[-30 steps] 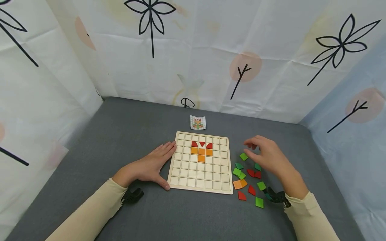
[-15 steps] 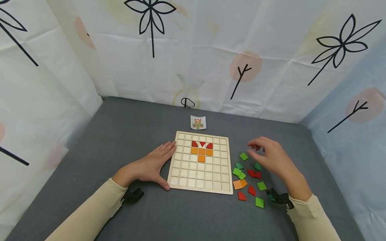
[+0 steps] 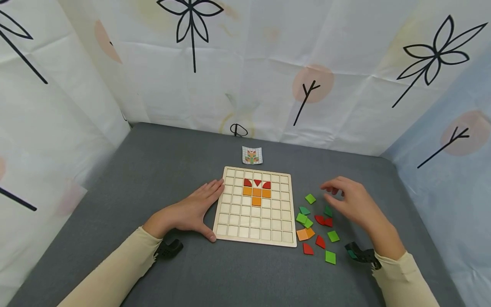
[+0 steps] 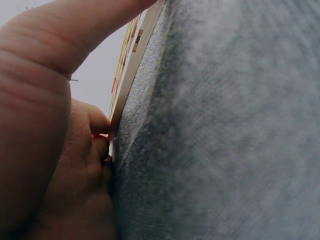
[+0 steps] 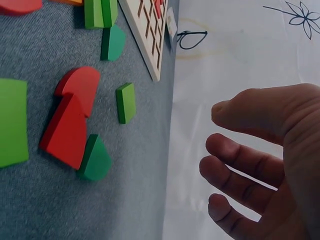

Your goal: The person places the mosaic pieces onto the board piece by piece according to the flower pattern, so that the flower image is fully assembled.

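A square wooden grid board [image 3: 254, 223] lies on the grey table. Near its top middle sit red pieces, among them a red triangle [image 3: 257, 183], above several orange squares [image 3: 256, 192]. My left hand [image 3: 192, 211] rests along the board's left edge, fingers straight and thumb at the lower corner. My right hand [image 3: 350, 200] hovers to the right of the loose pieces, fingers loosely bent, nothing between them in the right wrist view. Closest to it are a dark green piece [image 3: 327, 211], a light green square [image 3: 310, 198] and two red pieces [image 5: 65, 131] that overlap.
Right of the board lie more loose pieces: orange ones [image 3: 302, 235], light green squares [image 3: 330, 257] and red quarter-rounds [image 3: 307, 249]. A small pattern card [image 3: 252, 155] lies behind the board. Patterned cloth walls [image 3: 264, 85] stand around the table [image 3: 172, 157].
My right hand has drawn back to the right, away from the board and the light green square, with its fingers holding nothing. My left hand has stayed in place.
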The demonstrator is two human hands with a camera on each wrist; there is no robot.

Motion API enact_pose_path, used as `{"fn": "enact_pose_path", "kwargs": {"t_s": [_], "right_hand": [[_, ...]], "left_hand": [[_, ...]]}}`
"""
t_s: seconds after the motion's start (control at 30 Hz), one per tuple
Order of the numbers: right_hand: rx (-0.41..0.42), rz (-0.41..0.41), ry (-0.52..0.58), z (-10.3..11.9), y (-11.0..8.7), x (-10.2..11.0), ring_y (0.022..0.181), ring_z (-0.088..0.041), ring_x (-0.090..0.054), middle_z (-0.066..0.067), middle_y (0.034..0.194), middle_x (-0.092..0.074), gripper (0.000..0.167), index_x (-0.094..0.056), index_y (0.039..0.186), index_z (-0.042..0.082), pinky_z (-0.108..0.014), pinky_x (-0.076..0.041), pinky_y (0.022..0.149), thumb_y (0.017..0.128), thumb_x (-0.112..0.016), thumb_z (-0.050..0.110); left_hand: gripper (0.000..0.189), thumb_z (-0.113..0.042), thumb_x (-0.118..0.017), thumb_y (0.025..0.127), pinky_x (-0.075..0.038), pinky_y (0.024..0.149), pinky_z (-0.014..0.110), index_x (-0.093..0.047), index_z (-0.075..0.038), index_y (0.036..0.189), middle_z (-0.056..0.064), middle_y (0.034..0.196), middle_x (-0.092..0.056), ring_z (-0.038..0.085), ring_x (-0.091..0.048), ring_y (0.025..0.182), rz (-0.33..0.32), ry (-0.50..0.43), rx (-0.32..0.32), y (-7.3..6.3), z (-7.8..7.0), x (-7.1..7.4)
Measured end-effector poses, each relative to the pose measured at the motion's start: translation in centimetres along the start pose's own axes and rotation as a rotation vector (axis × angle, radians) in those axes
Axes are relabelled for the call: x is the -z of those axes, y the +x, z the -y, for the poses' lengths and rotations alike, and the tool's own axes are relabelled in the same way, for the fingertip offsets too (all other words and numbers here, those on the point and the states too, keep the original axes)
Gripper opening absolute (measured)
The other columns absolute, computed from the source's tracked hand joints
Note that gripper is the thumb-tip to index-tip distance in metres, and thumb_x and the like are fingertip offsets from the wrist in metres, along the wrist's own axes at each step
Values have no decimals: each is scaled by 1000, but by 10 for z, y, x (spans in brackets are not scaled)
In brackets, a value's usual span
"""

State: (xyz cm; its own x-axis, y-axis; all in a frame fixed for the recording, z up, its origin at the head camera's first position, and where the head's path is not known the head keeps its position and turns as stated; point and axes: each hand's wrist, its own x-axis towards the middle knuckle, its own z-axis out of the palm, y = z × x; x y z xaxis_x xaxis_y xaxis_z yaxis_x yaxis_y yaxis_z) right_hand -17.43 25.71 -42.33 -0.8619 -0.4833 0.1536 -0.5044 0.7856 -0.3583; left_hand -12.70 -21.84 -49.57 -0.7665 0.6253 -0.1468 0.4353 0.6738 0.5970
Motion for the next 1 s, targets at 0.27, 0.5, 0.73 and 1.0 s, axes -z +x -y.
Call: {"fn": "enact_pose_path", "kwargs": {"t_s": [0.27,0.5,0.73,1.0], "right_hand": [[-8,42,-7,-6,-6,0,89,-25,-63,-2,105,-71,21,-80,116,6,-47,-55,76,95,-79,0],[21,65,9,-13,-13,3,87,-22,-64,-3,107,-72,24,-80,114,8,-46,-55,74,93,-81,-4],[14,117,0,-20,-19,-2,85,-17,-62,3,104,-70,26,-81,116,10,-39,-54,71,93,-82,-1],[-35,188,21,-22,-26,-6,86,-12,-59,2,109,-71,29,-82,120,12,-36,-51,69,94,-81,0]], "left_hand": [[149,-66,-96,71,-9,132,57,-11,3,172,18,181,-1,37,-2,166,-13,-11,-18,0,-1,-1],[149,-65,-96,72,-8,132,56,-9,2,173,15,181,1,35,0,166,-1,-3,2,0,-1,0],[149,-65,-96,72,-8,132,56,-9,2,173,15,181,1,35,0,166,2,1,11,-1,-3,1],[149,-65,-97,71,-8,132,57,-10,2,173,15,181,1,36,0,166,3,2,10,-2,-4,2]]}}
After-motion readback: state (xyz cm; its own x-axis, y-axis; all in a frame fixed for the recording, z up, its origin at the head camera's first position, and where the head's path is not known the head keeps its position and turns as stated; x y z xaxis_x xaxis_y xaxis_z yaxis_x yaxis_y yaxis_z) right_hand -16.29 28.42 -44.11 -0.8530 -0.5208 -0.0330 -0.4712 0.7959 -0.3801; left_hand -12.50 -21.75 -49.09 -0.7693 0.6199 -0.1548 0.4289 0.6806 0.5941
